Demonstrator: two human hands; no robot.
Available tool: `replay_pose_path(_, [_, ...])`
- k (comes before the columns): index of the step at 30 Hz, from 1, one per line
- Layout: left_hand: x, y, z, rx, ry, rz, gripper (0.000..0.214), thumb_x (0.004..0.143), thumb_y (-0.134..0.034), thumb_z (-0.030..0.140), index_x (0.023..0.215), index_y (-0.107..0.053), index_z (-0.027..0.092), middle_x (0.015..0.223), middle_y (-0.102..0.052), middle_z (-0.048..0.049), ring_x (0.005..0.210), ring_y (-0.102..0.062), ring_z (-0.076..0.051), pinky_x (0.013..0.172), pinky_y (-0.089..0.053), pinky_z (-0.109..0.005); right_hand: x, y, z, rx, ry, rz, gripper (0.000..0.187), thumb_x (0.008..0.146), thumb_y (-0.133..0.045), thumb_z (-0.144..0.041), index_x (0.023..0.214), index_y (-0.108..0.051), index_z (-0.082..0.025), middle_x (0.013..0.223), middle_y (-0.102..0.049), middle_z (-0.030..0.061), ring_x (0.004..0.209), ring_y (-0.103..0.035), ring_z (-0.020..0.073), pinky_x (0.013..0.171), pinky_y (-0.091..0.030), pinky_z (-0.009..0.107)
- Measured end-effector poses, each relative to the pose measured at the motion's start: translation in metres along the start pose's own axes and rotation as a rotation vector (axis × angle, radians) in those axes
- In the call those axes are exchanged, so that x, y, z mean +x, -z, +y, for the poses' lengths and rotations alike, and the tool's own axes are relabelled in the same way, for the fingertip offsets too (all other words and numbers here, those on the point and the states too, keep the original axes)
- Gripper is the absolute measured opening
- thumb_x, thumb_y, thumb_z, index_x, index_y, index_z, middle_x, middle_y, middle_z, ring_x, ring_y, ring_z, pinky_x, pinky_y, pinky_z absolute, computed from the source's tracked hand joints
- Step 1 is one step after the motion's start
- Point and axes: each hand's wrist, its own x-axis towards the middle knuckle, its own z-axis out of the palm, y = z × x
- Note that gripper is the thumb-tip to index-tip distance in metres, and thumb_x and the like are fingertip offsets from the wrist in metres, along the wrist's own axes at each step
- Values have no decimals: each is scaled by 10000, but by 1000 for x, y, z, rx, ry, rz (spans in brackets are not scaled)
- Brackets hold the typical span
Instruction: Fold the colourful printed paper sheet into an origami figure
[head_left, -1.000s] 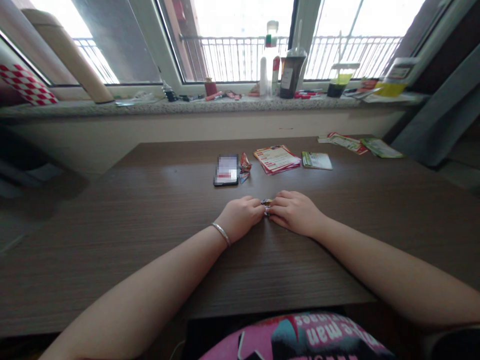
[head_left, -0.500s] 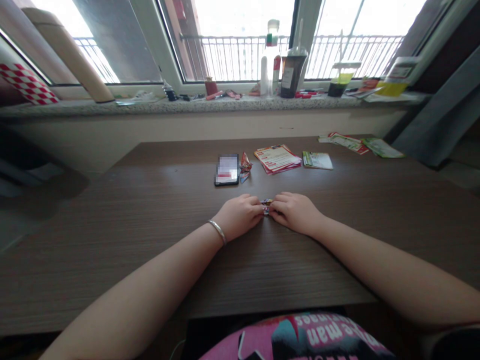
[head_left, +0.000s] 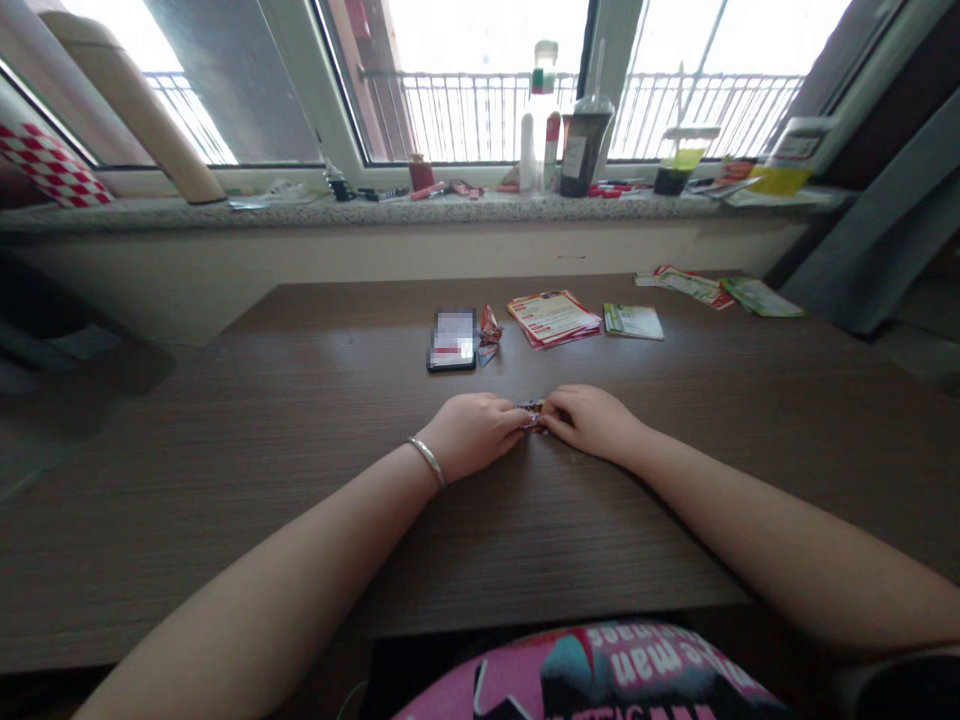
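A small shiny wrapper (head_left: 533, 408), patterned in purple, white and yellow, lies between my two hands just above the tabletop. My left hand (head_left: 480, 430), with a silver bangle at the wrist, is closed on its left end. The fingertips of my right hand (head_left: 589, 418) pinch its right end. Most of the wrapper is hidden under the fingers, so I cannot make out what is inside. Beyond my hands, a red crumpled wrapper (head_left: 490, 335) sits right beside a phone (head_left: 451, 340) whose screen is blurred.
A stack of red-edged cards (head_left: 555, 318) and a smaller pile of green-white cards (head_left: 634, 321) lie at the back of the brown table (head_left: 225, 430). More packets (head_left: 761, 297) are at the far right. The granite windowsill (head_left: 300, 213) holds bottles and cups, including a dark drink cup (head_left: 583, 150).
Both hands stay on the small wrapper. My left hand has shifted slightly left, and the fingers of my right hand have moved a little, baring its thumb and forefinger more.
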Motion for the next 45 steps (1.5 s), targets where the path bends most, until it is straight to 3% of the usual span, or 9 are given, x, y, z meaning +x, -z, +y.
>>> replay_pose_path(15, [1, 3, 4, 76, -18, -37, 240, 911, -473, 262, 1104, -609, 222, 866, -669, -31, 740, -635, -162, 628, -451, -261, 3, 3, -1, -120, -28, -10, 237, 888, -513, -337, 732, -597, -180, 792, -649, 60, 770, -578, 189, 683, -361, 286])
replay_pose_path(26, [4, 1, 5, 74, -72, -38, 245, 930, -432, 252, 1071, -618, 177, 884, -659, -59, 792, -604, -177, 726, -477, -297, 3, 6, -6, -132, -129, -31, 224, 883, -506, -348, 755, -604, -194, 848, -677, 44, 818, -594, 190, 695, -314, 290])
replay_pose_path(45, [4, 2, 14, 109, 14, -106, 312, 927, -411, 248, 1195, -558, 187, 978, -622, -79, 846, -609, -219, 696, -511, -328, 2, 6, -6, -167, -159, 2, 214, 871, -499, -352, 758, -594, -196, 847, -682, 43, 832, -590, 203, 733, -275, 314])
